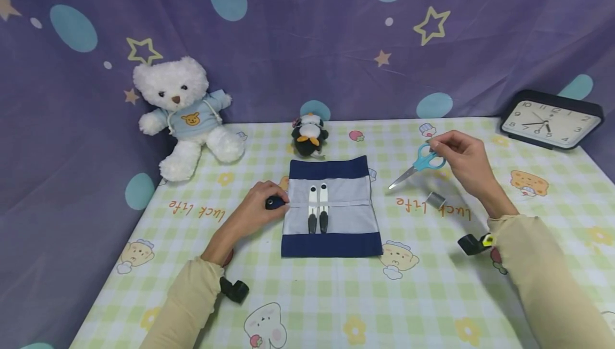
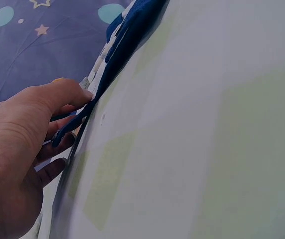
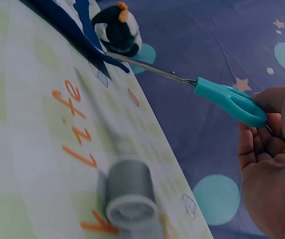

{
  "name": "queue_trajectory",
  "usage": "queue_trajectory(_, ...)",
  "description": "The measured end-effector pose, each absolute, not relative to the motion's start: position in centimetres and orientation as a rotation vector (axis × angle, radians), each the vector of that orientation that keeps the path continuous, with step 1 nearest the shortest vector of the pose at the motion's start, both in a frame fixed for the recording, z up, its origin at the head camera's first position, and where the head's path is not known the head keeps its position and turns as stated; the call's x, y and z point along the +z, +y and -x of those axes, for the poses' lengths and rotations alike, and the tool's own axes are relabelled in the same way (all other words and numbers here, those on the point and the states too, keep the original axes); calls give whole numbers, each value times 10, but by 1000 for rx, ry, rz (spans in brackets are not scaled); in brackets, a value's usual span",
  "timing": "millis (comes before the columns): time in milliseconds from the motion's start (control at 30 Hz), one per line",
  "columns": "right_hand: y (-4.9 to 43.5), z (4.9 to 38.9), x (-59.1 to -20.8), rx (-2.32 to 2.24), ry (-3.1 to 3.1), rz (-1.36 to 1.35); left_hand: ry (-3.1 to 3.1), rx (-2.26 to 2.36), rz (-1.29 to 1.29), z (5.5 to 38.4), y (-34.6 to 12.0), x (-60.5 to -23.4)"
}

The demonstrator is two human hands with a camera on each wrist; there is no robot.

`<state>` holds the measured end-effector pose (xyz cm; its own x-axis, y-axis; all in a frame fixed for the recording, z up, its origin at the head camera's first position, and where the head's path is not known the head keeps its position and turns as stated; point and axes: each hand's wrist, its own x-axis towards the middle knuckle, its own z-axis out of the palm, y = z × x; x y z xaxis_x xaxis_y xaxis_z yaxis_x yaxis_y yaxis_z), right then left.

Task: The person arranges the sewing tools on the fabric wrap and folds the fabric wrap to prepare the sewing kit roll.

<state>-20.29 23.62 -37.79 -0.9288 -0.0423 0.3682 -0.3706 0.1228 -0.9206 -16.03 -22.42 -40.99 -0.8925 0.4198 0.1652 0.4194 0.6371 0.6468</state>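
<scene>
A cloth roll pouch [image 1: 343, 218], grey inside with navy bands, lies spread on the table. Two slim white tools with black ends [image 1: 313, 205] sit side by side under its thin elastic strap. At the pouch's left edge, my left hand [image 1: 254, 207] pinches a navy tab [image 1: 275, 203] between thumb and fingers; the left wrist view shows the navy cloth [image 2: 77, 119] in this grip. My right hand [image 1: 463, 159] holds turquoise-handled scissors [image 1: 424, 163] by one finger loop, above the table, blades pointing down-left. Below them lies a grey thread spool [image 1: 436, 200].
A black penguin plush [image 1: 309, 135] sits behind the pouch. At the back left is a white teddy bear [image 1: 184, 114] in a blue top. A black-framed clock [image 1: 551, 119] stands at the back right. A purple curtain [image 1: 307, 45] hangs behind the checked tablecloth [image 1: 307, 306].
</scene>
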Motion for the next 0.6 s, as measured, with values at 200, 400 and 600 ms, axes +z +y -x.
queue_trajectory(200,218,205,-376,1924,-2145,-493,2841,1120,-736,161,-225,-410)
queue_trajectory(400,202,209,-377,1853,-2211,-532,2842,1118,-737,162,-225,-411)
queue_trajectory(600,189,213,-380,1818,-2267,-540,2847,1118,-749,162,-225,-411)
